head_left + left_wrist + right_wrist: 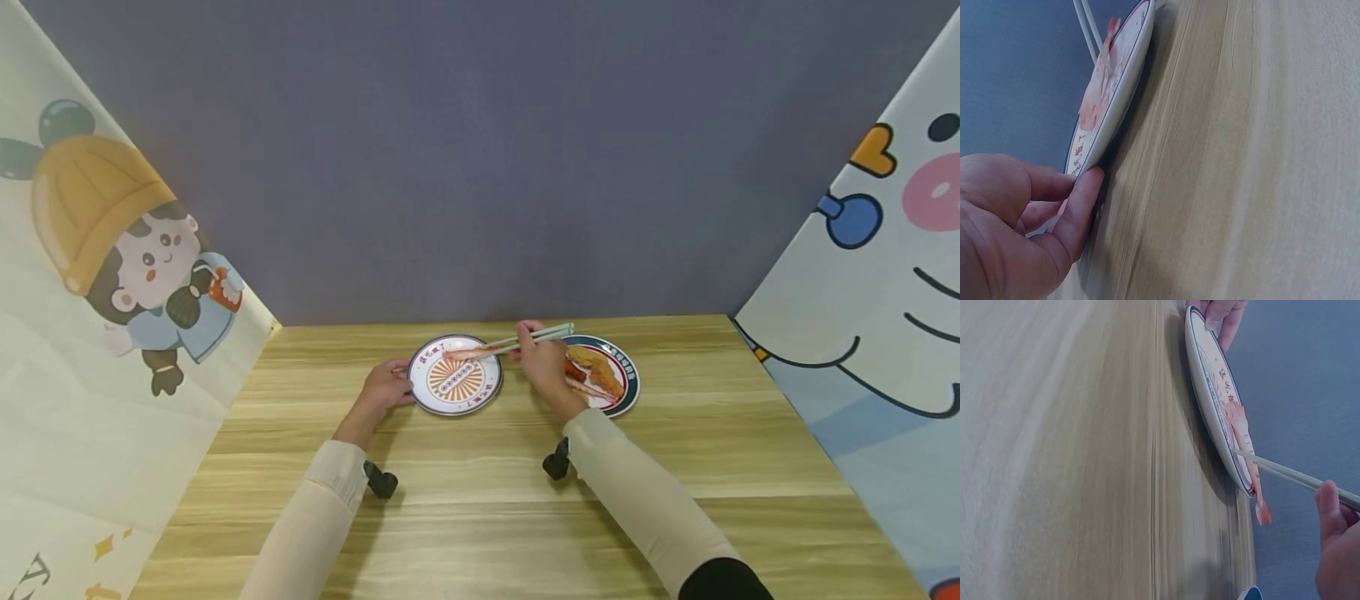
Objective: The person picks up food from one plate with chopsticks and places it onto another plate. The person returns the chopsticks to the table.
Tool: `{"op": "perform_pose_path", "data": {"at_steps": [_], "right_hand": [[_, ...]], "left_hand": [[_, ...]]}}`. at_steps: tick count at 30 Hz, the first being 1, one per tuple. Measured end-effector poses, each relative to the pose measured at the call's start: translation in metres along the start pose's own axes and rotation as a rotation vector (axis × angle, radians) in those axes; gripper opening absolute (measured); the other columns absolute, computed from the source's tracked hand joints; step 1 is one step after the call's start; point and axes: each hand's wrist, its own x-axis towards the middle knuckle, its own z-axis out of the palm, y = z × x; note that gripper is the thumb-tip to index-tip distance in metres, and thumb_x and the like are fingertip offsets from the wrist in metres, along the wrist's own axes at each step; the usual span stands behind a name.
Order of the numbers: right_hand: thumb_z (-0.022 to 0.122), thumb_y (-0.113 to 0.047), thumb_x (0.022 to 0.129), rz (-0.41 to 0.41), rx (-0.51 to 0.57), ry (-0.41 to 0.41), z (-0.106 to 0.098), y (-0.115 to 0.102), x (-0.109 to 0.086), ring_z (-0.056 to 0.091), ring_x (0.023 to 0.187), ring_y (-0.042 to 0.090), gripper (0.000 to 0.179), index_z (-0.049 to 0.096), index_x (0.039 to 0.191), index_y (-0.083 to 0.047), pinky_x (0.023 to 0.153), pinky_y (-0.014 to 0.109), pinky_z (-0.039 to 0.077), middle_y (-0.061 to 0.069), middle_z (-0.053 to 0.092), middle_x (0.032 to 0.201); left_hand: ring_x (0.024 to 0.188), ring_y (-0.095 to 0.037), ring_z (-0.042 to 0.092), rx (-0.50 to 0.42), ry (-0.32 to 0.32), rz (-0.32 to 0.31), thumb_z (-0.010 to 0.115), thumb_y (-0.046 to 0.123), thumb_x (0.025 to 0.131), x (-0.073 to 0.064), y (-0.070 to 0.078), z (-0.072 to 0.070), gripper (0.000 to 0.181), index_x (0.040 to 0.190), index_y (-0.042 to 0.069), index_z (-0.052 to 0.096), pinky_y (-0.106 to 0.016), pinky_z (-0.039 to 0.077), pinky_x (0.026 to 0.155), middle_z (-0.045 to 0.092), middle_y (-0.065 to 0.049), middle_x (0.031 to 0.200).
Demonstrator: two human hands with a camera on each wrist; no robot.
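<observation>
At the middle of the table my left hand [386, 386] pinches the left rim of a white plate [487, 385] printed with an orange sunburst and red characters. In the left wrist view the thumb lies on the rim and a finger underneath it. My right hand [542, 358] holds a pair of pale green chopsticks [551, 332], their tips pointing left over this plate. At the tips a pink-orange shrimp [1241, 431] lies across the plate's far side. Its tail extends past the rim in the right wrist view.
Just right of the first plate stands a dark-rimmed plate [633, 390] with a golden fried piece [600, 371] and reddish food, partly behind my right wrist. A grey panel [480, 167] closes off the table's back edge; printed panels flank both sides.
</observation>
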Motion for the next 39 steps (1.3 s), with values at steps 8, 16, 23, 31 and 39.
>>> {"op": "perform_pose_path", "data": {"at_steps": [8, 16, 23, 31, 39], "right_hand": [[0.06, -0.019, 0.102, -0.009, 0.017, -0.003, 0.0, 0.003, 0.001, 0.068, 0.054, 0.011, 0.022, 0.072, 0.105, 0.0, 0.057, 0.041, 0.067, 0.024, 0.07, 0.081], [0.06, -0.014, 0.101, -0.043, 0.103, -0.002, 0.002, 0.006, -0.001, 0.072, 0.068, 0.047, 0.02, 0.073, 0.104, 0.002, 0.066, 0.061, 0.064, 0.023, 0.067, 0.079], [0.061, -0.013, 0.101, -0.045, 0.129, 0.0, 0.003, 0.002, -0.002, 0.072, 0.056, 0.026, 0.02, 0.072, 0.104, 0.003, 0.066, 0.062, 0.063, 0.025, 0.068, 0.08], [0.061, -0.013, 0.1, -0.03, 0.183, 0.009, 0.001, -0.003, -0.001, 0.066, 0.051, 0.006, 0.02, 0.072, 0.102, 0.003, 0.065, 0.057, 0.065, 0.023, 0.067, 0.08], [0.062, -0.014, 0.1, 0.031, 0.245, 0.018, -0.005, -0.004, 0.0, 0.067, 0.052, 0.009, 0.022, 0.072, 0.106, 0.005, 0.058, 0.041, 0.067, 0.028, 0.065, 0.086]], "left_hand": [[0.097, -0.025, 0.067, -0.005, 0.005, -0.008, 0.058, -0.007, 0.094, 0.0, 0.0, 0.001, 0.057, 0.149, 0.004, 0.048, -0.027, 0.067, 0.079, 0.057, -0.023, 0.127], [0.094, -0.024, 0.066, -0.014, 0.006, -0.006, 0.058, -0.007, 0.094, 0.001, 0.0, 0.001, 0.057, 0.149, 0.004, 0.048, -0.028, 0.067, 0.08, 0.057, -0.022, 0.125], [0.094, -0.024, 0.067, -0.02, -0.005, 0.003, 0.058, -0.007, 0.094, 0.001, 0.002, 0.001, 0.057, 0.149, 0.004, 0.048, -0.028, 0.067, 0.08, 0.057, -0.023, 0.126], [0.094, -0.024, 0.066, -0.028, -0.006, -0.004, 0.057, -0.007, 0.094, 0.001, 0.002, 0.0, 0.056, 0.149, 0.004, 0.048, -0.028, 0.067, 0.08, 0.056, -0.021, 0.125], [0.092, -0.023, 0.066, -0.024, -0.008, -0.001, 0.058, -0.007, 0.094, 0.001, 0.001, 0.0, 0.057, 0.149, 0.004, 0.048, -0.028, 0.068, 0.079, 0.056, -0.023, 0.126]]}}
